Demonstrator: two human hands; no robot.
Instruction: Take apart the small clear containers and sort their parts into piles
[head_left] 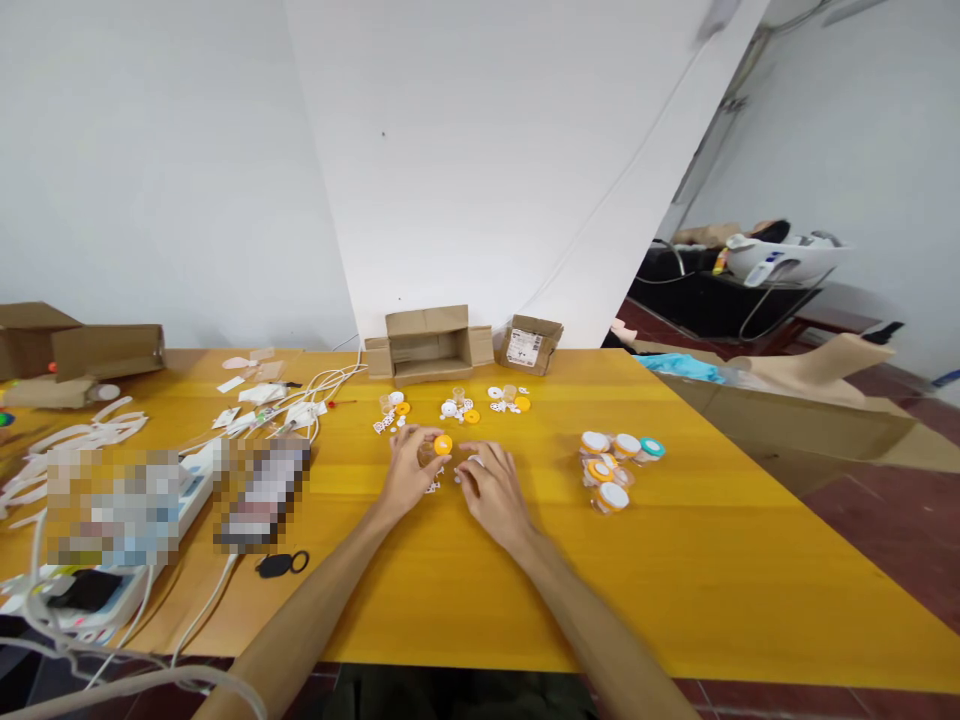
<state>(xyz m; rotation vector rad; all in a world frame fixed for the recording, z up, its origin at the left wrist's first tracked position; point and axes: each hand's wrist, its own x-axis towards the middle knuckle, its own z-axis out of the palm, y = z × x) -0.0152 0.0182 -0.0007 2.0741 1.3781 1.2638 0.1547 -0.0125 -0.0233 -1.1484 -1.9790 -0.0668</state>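
Note:
My left hand (409,468) is closed, with its thumb and fingers around a round orange lid (443,445). Clear plastic shows by those fingers, but whether it is part of the held piece is unclear. Just to the right, my right hand (495,490) is low over the table with its fingers curled together. Something white shows at its fingertips, too small and covered to name. Small white perforated pieces (433,488) lie on the table between the hands. Beyond them are three little groups of clear cups (458,395), white discs (396,398) and orange lids (472,417).
Several lidded clear jars (613,497) are clustered at the right. An open cardboard box (429,372) and a smaller box (531,345) stand against the wall. Cables, a power strip (199,480), a phone (266,490) and a black ring-shaped piece (275,566) occupy the left.

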